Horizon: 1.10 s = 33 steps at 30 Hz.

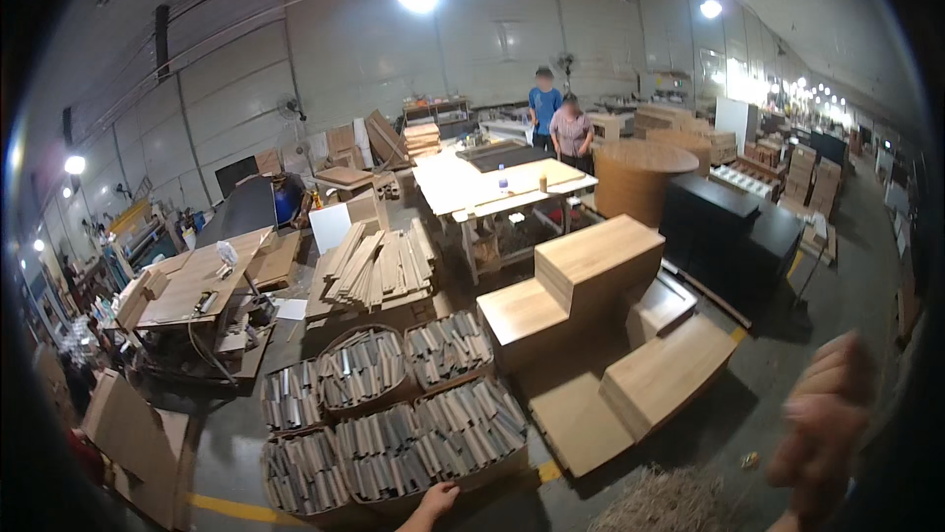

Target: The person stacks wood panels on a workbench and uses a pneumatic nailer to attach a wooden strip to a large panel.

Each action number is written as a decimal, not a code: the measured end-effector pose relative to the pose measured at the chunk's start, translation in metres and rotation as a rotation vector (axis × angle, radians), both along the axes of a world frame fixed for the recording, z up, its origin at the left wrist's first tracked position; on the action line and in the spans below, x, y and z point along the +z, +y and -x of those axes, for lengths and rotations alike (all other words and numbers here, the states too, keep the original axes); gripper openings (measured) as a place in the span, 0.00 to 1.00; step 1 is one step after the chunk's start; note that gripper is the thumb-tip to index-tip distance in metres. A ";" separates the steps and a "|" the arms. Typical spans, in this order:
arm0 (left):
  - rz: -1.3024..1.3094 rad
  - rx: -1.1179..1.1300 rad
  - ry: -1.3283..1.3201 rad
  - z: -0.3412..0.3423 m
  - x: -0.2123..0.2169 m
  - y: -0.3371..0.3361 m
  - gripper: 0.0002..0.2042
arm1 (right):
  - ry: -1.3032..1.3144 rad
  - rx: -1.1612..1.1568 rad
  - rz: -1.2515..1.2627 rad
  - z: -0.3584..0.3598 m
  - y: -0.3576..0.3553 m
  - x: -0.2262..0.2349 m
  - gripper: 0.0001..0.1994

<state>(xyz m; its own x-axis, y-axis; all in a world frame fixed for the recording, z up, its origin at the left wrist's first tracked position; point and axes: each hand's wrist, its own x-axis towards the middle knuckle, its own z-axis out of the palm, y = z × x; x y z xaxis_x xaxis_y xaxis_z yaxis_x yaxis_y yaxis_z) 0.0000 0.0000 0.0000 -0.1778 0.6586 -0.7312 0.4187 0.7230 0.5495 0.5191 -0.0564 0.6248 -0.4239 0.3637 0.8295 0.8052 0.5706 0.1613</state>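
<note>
My left hand (438, 500) is at the bottom edge, beside the near rim of a box of wood strips (471, 429). Its fingers are curled together, and I cannot make out whether anything is in them. At the far right my right hand (822, 419) is raised over the floor, blurred, its fingers folded in. Whatever it may hold is hidden. Several boxes (362, 367) packed with short grey and brown strips stand together just ahead of my left hand. A heap of pale shavings (669, 502) lies on the floor between my hands.
Stepped wooden cabinets (600, 256) stand right of the boxes, with black cabinets (733, 227) beyond. Loose planks (379, 266) are stacked behind the boxes. Two people (571, 131) are at a large worktable (458, 183). A workbench (192, 286) is on the left; a yellow floor line (231, 508) runs nearby.
</note>
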 end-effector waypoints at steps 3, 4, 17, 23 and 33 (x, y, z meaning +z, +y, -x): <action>0.155 -0.049 0.023 0.046 -0.052 -0.010 0.23 | -0.001 0.167 0.256 -0.011 0.076 -0.068 0.11; -0.023 -0.286 0.164 0.017 -0.072 -0.019 0.20 | 0.025 0.078 0.529 -0.014 0.083 -0.097 0.10; 0.159 -0.286 0.034 -0.094 -0.078 0.280 0.26 | 0.108 -0.010 1.529 -0.042 0.260 -0.358 0.17; 0.501 -0.368 0.033 -0.131 -0.115 0.415 0.30 | -0.176 -0.166 1.320 -0.048 0.441 -0.426 0.15; -0.760 -1.212 0.668 -0.302 0.064 0.680 0.19 | 0.230 -0.057 1.421 0.014 0.659 -0.313 0.36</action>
<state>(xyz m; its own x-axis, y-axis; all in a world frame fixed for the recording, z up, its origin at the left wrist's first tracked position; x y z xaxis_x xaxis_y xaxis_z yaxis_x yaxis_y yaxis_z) 0.3017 0.6798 0.0639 0.5638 0.8047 -0.1861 0.8256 -0.5552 0.1002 0.5048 0.6031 0.3115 -0.2900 0.9367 -0.1961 0.7616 0.1018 -0.6400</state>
